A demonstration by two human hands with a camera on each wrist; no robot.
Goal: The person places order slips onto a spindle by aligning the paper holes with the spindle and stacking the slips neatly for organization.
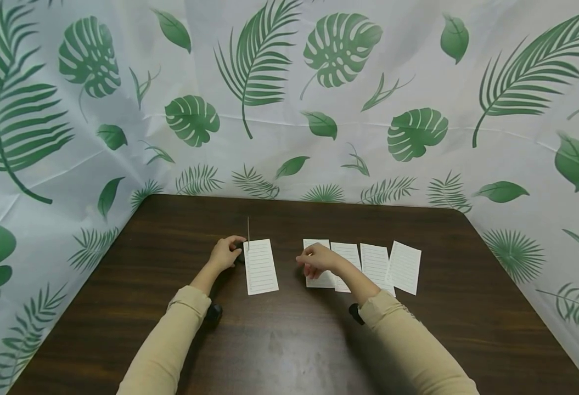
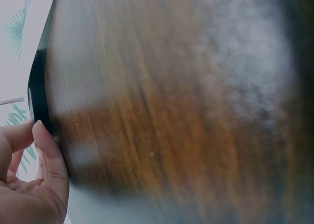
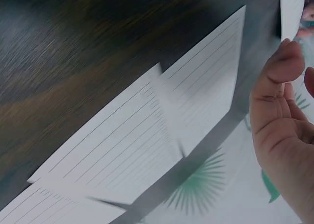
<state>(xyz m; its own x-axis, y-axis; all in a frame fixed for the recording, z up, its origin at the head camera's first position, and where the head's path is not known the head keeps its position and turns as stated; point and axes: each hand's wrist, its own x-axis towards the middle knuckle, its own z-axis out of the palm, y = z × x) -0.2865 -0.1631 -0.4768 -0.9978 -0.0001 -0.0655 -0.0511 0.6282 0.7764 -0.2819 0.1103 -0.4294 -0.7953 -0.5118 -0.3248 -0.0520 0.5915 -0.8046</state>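
Observation:
A lined paper sheet lies over a black base, and a thin upright rod rises at its upper left corner, like a paper spike. My left hand is at the sheet's left edge, its thumb and a finger pinching the black base. Over the leftmost sheet of a row hovers my right hand. Its fingers are loosely bent, with the thumb apart from them and nothing between in the right wrist view [the hand's fingers show there].
Several lined sheets lie in an overlapping row at the right of the dark wooden table. A white curtain printed with green leaves hangs behind and beside the table.

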